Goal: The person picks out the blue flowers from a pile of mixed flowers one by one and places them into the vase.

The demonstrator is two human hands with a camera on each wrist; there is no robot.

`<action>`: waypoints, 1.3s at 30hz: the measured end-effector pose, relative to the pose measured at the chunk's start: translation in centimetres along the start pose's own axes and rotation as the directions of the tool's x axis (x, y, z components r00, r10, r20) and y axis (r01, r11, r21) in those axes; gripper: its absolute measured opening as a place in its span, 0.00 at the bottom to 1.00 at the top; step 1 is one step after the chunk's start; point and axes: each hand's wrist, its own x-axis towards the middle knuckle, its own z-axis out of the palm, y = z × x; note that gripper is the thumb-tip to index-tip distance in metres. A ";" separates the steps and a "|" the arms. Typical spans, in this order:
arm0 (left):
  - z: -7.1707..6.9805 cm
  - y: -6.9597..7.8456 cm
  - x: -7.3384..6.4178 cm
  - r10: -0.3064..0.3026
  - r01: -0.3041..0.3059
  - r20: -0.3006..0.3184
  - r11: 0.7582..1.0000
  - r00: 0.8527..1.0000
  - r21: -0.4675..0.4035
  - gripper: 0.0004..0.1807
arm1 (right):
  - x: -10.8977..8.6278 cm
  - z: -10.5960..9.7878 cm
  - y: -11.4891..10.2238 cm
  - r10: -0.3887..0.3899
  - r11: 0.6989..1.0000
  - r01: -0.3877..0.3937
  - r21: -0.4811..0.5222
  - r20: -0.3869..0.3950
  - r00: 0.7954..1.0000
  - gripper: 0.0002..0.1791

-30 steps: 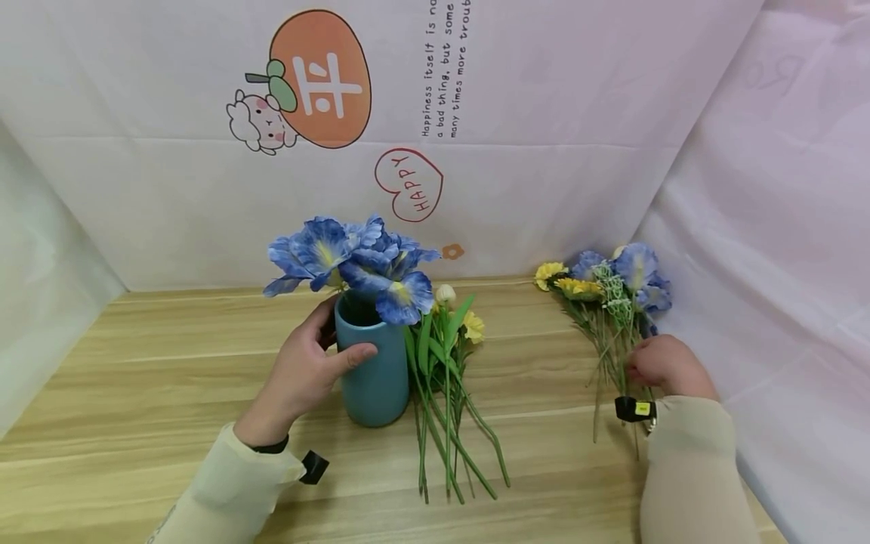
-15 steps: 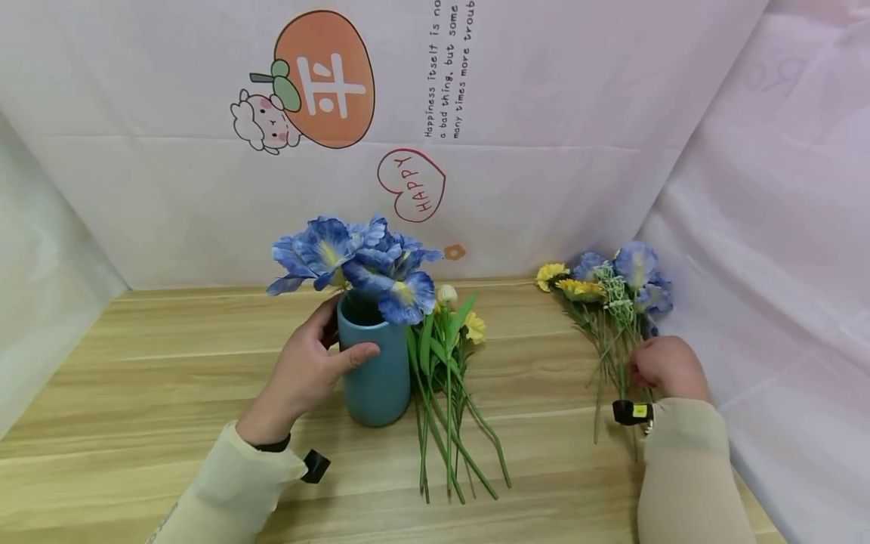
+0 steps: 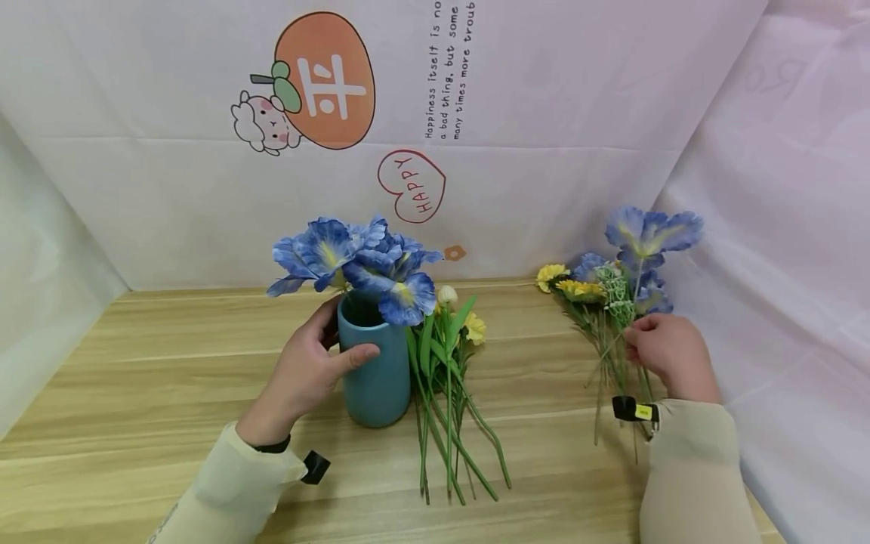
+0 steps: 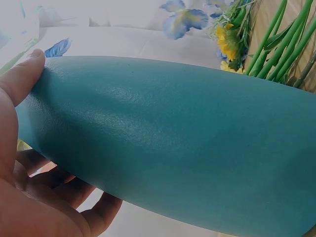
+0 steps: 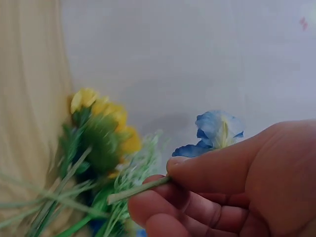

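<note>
My left hand (image 3: 306, 363) grips the upper part of a blue-green vase (image 3: 377, 378), thumb across its front and the other fingers round the far side. The vase stands upright on the table with blue irises (image 3: 360, 261) in it. In the left wrist view the vase wall (image 4: 173, 143) fills the frame. At the right, my right hand (image 3: 669, 351) pinches the stem of a blue iris (image 3: 649, 230), its bloom raised above the flowers lying there. The right wrist view shows the stem end (image 5: 138, 191) between thumb and fingers, with the iris bloom (image 5: 217, 129) behind the hand.
Green-stemmed flowers (image 3: 448, 400), with a white tulip bud and yellow blooms, lie just right of the vase. Under the right hand lies another bunch with yellow flowers (image 3: 578, 291) and pale green sprigs (image 3: 617, 298). White cloth (image 3: 544, 189) rises behind the wooden table (image 3: 170, 378).
The right hand has lifted slightly and now raises one blue iris, its bloom rising above the right-hand bunch. The left hand and vase have stayed almost in place.
</note>
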 end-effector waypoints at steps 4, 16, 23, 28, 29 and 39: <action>0.0 0.0 0.0 -0.002 0.002 -0.002 1.000 1.000 0.008 0.45 | -0.9 -0.1 -1.8 -0.041 0.999 0.041 -0.004 -0.026 0.999 0.20; 0.0 0.3 -0.1 -0.024 0.024 0.005 1.000 1.000 0.016 0.46 | -3.8 1.1 -7.1 -0.248 0.969 0.245 -0.038 -0.169 0.954 0.20; -0.2 1.2 -1.0 0.180 -0.163 -0.154 0.980 0.972 0.115 0.36 | -7.5 2.9 -11.1 -0.485 0.841 0.537 0.068 -0.345 0.803 0.09; -0.2 3.4 -1.9 0.537 -0.473 -0.488 0.842 0.688 0.259 0.19 | -10.1 4.7 -13.9 -0.630 0.675 0.723 0.149 -0.393 0.670 0.03; -0.2 3.9 -2.1 0.579 -0.522 -0.512 0.809 0.634 0.269 0.17 | -10.4 5.1 -14.6 -0.664 0.632 0.758 0.159 -0.393 0.636 0.04; 1.4 7.9 -5.1 0.581 -0.635 -0.255 0.722 0.772 -0.275 0.12 | -13.4 10.4 -20.9 -0.937 0.209 0.951 0.227 -0.231 0.261 0.09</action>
